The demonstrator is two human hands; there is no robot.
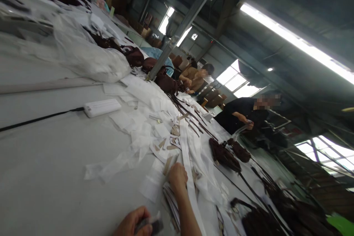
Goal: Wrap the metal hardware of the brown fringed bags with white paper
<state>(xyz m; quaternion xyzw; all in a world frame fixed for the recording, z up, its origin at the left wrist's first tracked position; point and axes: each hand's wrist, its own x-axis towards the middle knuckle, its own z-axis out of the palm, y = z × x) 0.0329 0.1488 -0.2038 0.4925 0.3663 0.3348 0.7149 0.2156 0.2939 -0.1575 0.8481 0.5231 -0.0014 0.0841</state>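
At the bottom edge of the head view, my left hand (135,221) is closed around a small dark item in clear plastic (156,225); its exact kind is unclear. My right hand (178,177) stretches forward over the white table (69,169), its fingers curled in beside a tan-grey card strip (167,165). Whatever those fingers may grip is hidden. Under my right wrist lies a stack of thin paper or card pieces (171,204). A long white strip (186,151) runs just right of that hand.
White paper and plastic scraps (138,132) litter the table's middle. A white power bank-like device (102,107) with a black cord lies left. Dark brown bags (225,155) with straps line the right side. A metal post (168,51) rises at the back. A co-worker in black (235,112) stands across.
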